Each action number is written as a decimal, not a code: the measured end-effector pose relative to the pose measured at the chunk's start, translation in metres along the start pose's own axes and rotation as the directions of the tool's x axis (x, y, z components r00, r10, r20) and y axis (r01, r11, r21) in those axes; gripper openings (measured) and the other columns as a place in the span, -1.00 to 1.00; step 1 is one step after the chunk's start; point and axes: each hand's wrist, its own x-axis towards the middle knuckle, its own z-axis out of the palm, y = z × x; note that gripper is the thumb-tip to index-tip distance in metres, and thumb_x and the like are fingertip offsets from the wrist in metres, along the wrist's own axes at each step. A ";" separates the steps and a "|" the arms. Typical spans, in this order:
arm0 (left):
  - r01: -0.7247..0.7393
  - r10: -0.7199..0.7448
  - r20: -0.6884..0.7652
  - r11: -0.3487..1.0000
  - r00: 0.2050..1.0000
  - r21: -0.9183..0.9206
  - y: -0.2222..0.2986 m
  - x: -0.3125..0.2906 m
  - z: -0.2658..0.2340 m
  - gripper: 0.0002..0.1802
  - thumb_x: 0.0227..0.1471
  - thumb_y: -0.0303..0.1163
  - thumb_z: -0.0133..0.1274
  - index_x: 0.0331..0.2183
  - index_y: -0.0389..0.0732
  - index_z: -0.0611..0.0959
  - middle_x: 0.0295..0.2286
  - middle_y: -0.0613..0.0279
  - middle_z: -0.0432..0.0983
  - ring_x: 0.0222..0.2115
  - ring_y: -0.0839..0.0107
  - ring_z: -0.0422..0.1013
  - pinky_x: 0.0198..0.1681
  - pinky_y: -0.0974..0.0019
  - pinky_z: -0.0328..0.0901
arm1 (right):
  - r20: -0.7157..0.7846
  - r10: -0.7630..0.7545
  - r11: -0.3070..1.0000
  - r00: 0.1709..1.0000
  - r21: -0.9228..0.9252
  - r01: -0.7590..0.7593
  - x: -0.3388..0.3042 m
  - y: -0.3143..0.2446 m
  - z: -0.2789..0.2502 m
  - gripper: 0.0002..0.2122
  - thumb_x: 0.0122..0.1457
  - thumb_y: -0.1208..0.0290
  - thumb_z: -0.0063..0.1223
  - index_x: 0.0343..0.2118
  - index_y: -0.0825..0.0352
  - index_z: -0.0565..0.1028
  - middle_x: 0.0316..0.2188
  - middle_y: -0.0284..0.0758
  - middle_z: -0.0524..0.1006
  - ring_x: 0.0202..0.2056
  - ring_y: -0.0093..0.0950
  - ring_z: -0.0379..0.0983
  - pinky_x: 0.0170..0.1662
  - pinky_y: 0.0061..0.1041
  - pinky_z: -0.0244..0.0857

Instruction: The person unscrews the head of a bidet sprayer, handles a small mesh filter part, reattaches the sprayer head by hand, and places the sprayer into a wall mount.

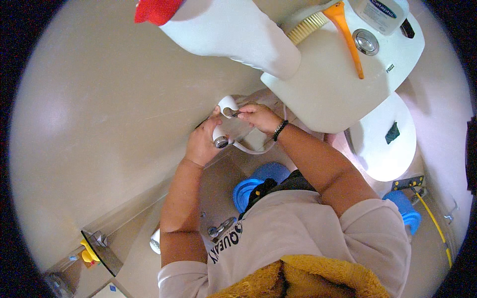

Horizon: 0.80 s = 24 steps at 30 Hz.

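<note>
Two hands (202, 141) (261, 118), one bracelet (280, 130), one toilet tank (323, 94), one green pad (392, 133).

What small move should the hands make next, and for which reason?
Probably a gentle adjustment by the right hand at the upper white part: its fingertips are right at that part's round, darker end. The left hand is against the lower white part, so it might steady things meanwhile.

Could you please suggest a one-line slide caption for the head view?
A person's left hand and right hand at white fittings near a toilet tank topped with an orange-handled brush.
</note>
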 end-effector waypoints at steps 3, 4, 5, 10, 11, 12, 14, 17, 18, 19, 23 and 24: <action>-0.015 0.016 -0.024 1.000 1.000 0.014 0.000 0.001 0.002 -0.39 -0.38 -0.24 0.07 -0.20 -0.20 0.29 -0.44 0.10 0.39 -0.44 0.13 0.34 -0.39 0.20 0.24 | -0.106 -0.083 0.996 0.991 -0.051 0.078 0.002 0.009 -0.002 -0.85 -0.05 0.42 -0.10 -0.42 0.36 0.38 -0.62 -0.46 0.35 -0.58 -0.68 0.23 -0.52 -0.71 0.14; -0.014 0.015 -0.026 1.000 1.000 0.018 0.001 0.001 0.003 -0.39 -0.38 -0.24 0.07 -0.20 -0.20 0.29 -0.44 0.10 0.39 -0.44 0.13 0.34 -0.39 0.20 0.24 | -0.063 -0.056 0.998 0.996 0.022 0.058 0.004 0.013 -0.004 -0.82 -0.04 0.39 -0.11 -0.39 0.36 0.37 -0.64 -0.46 0.34 -0.61 -0.67 0.22 -0.54 -0.70 0.14; -0.012 0.013 -0.033 0.999 0.999 0.030 0.004 0.002 0.002 -0.38 -0.38 -0.24 0.07 -0.19 -0.21 0.28 -0.44 0.10 0.39 -0.44 0.13 0.34 -0.39 0.21 0.24 | -0.018 -0.037 0.995 0.999 0.093 0.039 0.006 0.015 -0.008 -0.79 -0.04 0.36 -0.13 -0.36 0.37 0.35 -0.67 -0.46 0.32 -0.64 -0.65 0.22 -0.57 -0.68 0.15; -0.024 0.026 -0.028 0.998 0.999 0.059 0.001 0.001 0.002 -0.32 -0.39 -0.25 0.08 -0.14 -0.20 0.24 -0.45 0.11 0.39 -0.45 0.16 0.35 -0.40 0.23 0.25 | 0.226 0.086 0.883 0.970 0.433 -0.179 0.021 0.013 -0.017 -0.83 -0.03 0.39 -0.15 -0.38 0.33 0.28 -0.69 -0.45 0.27 -0.67 -0.63 0.20 -0.66 -0.68 0.08; 0.017 -0.016 -0.020 1.000 1.000 0.017 0.003 0.002 0.002 -0.28 -0.42 -0.30 0.09 -0.11 -0.16 0.22 -0.44 0.09 0.39 -0.43 0.15 0.34 -0.39 0.25 0.25 | 0.311 0.132 0.858 0.941 0.439 -0.265 0.021 0.010 -0.019 -0.85 -0.03 0.43 -0.16 -0.39 0.32 0.24 -0.67 -0.44 0.26 -0.67 -0.63 0.19 -0.68 -0.69 0.03; 0.058 -0.058 -0.010 0.998 0.998 -0.025 0.003 0.002 0.003 -0.23 -0.45 -0.35 0.10 -0.08 -0.13 0.19 -0.43 0.07 0.39 -0.41 0.14 0.34 -0.37 0.26 0.25 | 0.313 0.126 0.855 0.942 0.448 -0.263 0.025 0.009 -0.019 -0.85 -0.03 0.43 -0.16 -0.39 0.32 0.24 -0.67 -0.44 0.26 -0.67 -0.63 0.19 -0.68 -0.69 0.03; 0.032 -0.032 -0.020 0.999 0.999 -0.024 0.001 0.002 0.006 -0.23 -0.45 -0.36 0.11 -0.09 -0.14 0.19 -0.42 0.07 0.39 -0.42 0.15 0.34 -0.37 0.27 0.25 | 0.357 0.193 0.941 0.914 0.198 -0.276 0.034 0.007 -0.020 -0.87 -0.04 0.41 -0.15 -0.42 0.29 0.22 -0.69 -0.45 0.22 -0.73 -0.67 0.11 -0.74 -0.72 -0.06; -0.051 0.051 -0.060 0.999 0.997 0.012 -0.004 0.003 0.011 -0.22 -0.47 -0.39 0.12 -0.09 -0.16 0.19 -0.41 0.07 0.39 -0.43 0.18 0.35 -0.38 0.29 0.25 | 0.348 0.103 0.886 0.932 0.393 -0.245 0.040 0.009 -0.018 -0.89 -0.07 0.34 -0.11 -0.54 0.24 0.27 -0.81 -0.52 0.13 -0.81 -0.69 0.04 -0.82 -0.72 -0.11; -0.104 0.108 -0.087 0.993 0.990 0.050 -0.006 0.003 0.013 -0.21 -0.47 -0.41 0.12 -0.09 -0.18 0.18 -0.40 0.07 0.39 -0.43 0.20 0.35 -0.38 0.29 0.25 | 0.368 0.066 0.892 0.928 0.394 -0.220 0.042 0.010 -0.017 -0.90 -0.09 0.37 -0.10 -0.53 0.22 0.26 -0.82 -0.53 0.10 -0.81 -0.70 0.01 -0.82 -0.73 -0.15; -0.104 0.108 -0.086 0.993 0.990 0.053 -0.008 0.002 0.013 -0.21 -0.47 -0.41 0.12 -0.09 -0.18 0.18 -0.40 0.07 0.39 -0.43 0.20 0.35 -0.38 0.29 0.25 | 0.369 0.064 0.892 0.927 0.396 -0.219 0.043 0.011 -0.016 -0.90 -0.09 0.37 -0.10 -0.53 0.22 0.26 -0.82 -0.53 0.10 -0.81 -0.70 0.01 -0.82 -0.73 -0.15; -0.030 0.031 -0.038 0.999 0.999 0.032 -0.003 0.003 0.010 -0.21 -0.48 -0.43 0.13 -0.09 -0.18 0.19 -0.37 0.06 0.38 -0.42 0.21 0.35 -0.36 0.29 0.25 | 0.404 0.040 0.847 0.914 0.471 -0.246 0.042 0.011 -0.016 -0.89 -0.09 0.40 -0.09 -0.57 0.23 0.24 -0.83 -0.52 0.10 -0.85 -0.69 -0.02 -0.84 -0.72 -0.19; -0.007 0.008 -0.025 1.000 1.000 0.029 -0.002 0.003 0.010 -0.21 -0.48 -0.43 0.13 -0.08 -0.18 0.18 -0.36 0.06 0.37 -0.41 0.21 0.35 -0.35 0.29 0.25 | 0.412 0.068 0.823 0.908 0.492 -0.285 0.040 0.010 -0.015 -0.89 -0.09 0.41 -0.09 -0.58 0.23 0.23 -0.84 -0.52 0.10 -0.86 -0.69 -0.03 -0.85 -0.72 -0.19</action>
